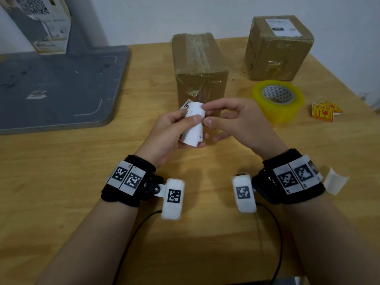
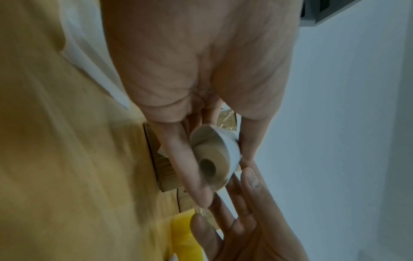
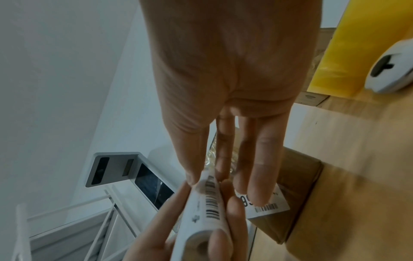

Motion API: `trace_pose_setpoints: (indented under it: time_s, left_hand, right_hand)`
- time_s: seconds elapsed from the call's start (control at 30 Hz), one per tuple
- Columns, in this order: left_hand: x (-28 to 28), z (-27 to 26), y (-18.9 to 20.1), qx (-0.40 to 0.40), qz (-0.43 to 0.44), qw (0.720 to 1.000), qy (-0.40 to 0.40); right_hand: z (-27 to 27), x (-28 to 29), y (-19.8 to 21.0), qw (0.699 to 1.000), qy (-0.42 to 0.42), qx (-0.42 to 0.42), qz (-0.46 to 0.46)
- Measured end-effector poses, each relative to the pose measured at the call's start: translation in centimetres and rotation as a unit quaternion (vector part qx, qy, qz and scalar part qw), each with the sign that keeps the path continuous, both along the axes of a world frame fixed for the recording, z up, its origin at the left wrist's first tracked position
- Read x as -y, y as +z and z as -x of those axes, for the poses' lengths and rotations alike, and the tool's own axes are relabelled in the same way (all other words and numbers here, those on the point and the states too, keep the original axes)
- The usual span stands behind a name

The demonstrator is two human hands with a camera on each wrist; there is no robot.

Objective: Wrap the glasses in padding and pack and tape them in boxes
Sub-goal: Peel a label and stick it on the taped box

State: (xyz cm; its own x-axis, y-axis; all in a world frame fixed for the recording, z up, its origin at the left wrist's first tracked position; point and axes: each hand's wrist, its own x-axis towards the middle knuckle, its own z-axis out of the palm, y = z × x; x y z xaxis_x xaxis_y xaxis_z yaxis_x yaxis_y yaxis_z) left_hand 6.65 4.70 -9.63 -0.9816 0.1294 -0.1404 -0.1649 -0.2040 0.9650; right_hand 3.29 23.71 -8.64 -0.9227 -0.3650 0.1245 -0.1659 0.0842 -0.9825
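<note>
My left hand [image 1: 174, 130] grips a small roll of white barcode labels [image 1: 194, 124] above the table's middle, thumb on top and fingers curled beneath. In the left wrist view the label roll [image 2: 214, 159] shows its paper core end-on. My right hand [image 1: 207, 115] pinches the roll's loose leading label [image 3: 266, 206] between thumb and fingers at the far end of the roll. Just behind the hands stands a taped brown box [image 1: 199, 64]. A second taped box [image 1: 277, 48] with a white label on top sits at the back right. No glasses show.
A yellow tape roll [image 1: 277, 99] lies right of the hands, with orange fragile stickers [image 1: 324, 111] beyond it. A curled white backing strip [image 1: 335, 181] lies by my right wrist. A grey metal base [image 1: 51, 85] covers the left of the wooden table [image 1: 82, 182].
</note>
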Motion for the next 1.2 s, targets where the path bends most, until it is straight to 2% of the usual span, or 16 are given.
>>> trace_pose_setpoints:
  time_s: [0.17,0.3,0.53,0.67,0.83,0.93,1.1,1.2]
  left_hand:
    - [0.1,0.1,0.0,0.006,-0.013,1.0,0.014]
    - [0.0,0.1,-0.3,0.008,0.007,1.0,-0.012]
    - [0.6,0.1,0.1,0.044,-0.034,0.997,-0.06]
    - [1.0,0.1,0.3,0.048,0.006,0.998,-0.044]
    - [1.8,-0.2,1.0,0.065,0.037,0.997,-0.003]
    - [2.4,-0.6,1.6,0.091,-0.007,0.996,-0.012]
    - [2.1,-1.6,2.6,0.127,-0.109,0.985,-0.047]
    - [1.6,-1.6,2.7,0.112,-0.064,0.991,-0.038]
  right_hand:
    - [-0.1,0.1,0.2,0.999,0.005,0.037,-0.003]
    - [0.0,0.3,0.2,0.995,0.026,0.094,-0.018]
    - [0.5,-0.7,0.6,0.986,0.08,0.146,-0.026]
    - [0.8,-0.9,1.1,0.988,0.055,0.139,-0.041]
    - [1.0,-0.9,1.6,0.99,-0.031,0.103,-0.095]
    - [1.0,-1.1,1.8,0.985,-0.078,0.086,-0.125]
    - [0.5,-1.5,2.1,0.985,-0.107,0.087,-0.1]
    - [0.5,-1.6,2.3,0.985,-0.118,0.078,-0.094]
